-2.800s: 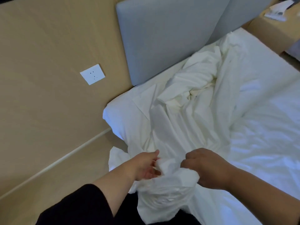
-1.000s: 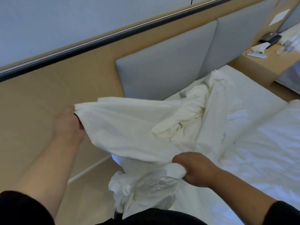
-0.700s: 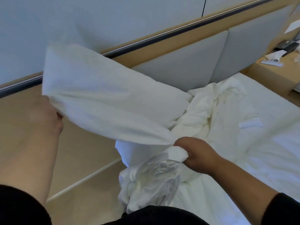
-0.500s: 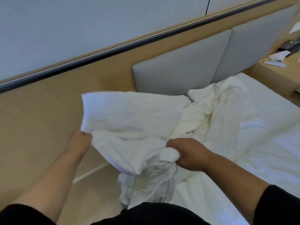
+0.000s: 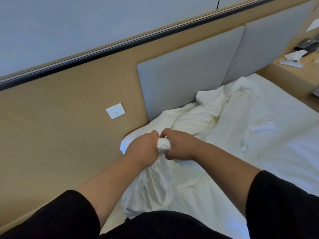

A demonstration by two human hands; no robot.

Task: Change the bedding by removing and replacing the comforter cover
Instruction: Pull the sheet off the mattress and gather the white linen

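1. Together, left hand (image 5: pixel 144 147) and right hand (image 5: pixel 179 145) clench one bunched wad of white comforter cover (image 5: pixel 195 121).
2. Cover trails toward 1 o'clock across mattress (image 5: pixel 284 152), below grey headboard (image 5: pixel 186 66).

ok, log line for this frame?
phase: gathering comforter cover | left hand: grips bunched corner | right hand: grips same bunch | hands together near bed corner
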